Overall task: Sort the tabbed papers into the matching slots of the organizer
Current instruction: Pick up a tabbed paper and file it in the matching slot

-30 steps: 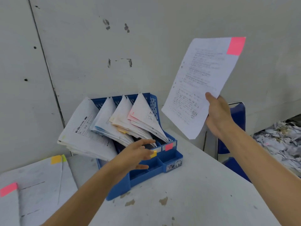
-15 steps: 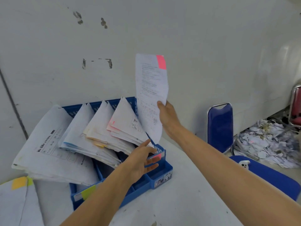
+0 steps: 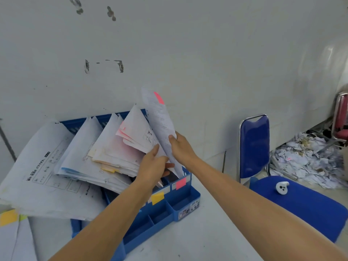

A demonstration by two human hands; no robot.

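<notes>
My right hand (image 3: pixel 181 147) is pinching the pink-tabbed sheet (image 3: pixel 160 119), print too blurred to read, bottom edge hidden in the organizer (image 3: pixel 188 202); my straight-fingered left hand (image 3: pixel 153 166) is pressing filed papers (image 3: pixel 131 140).

A plain office back room or paperwork storeroom: a bare white panelled wall (image 3: pixel 207 53) with scuffs fills the top, a blue desk organizer (image 3: pixel 188 200) crammed with printed sheets sits on a white surface (image 3: pixel 197 238) at centre, a blue padded chair (image 3: pixel 254 146) stands at right, and beyond it a heap of waste paper (image 3: pixel 305 162) covers the floor.
</notes>
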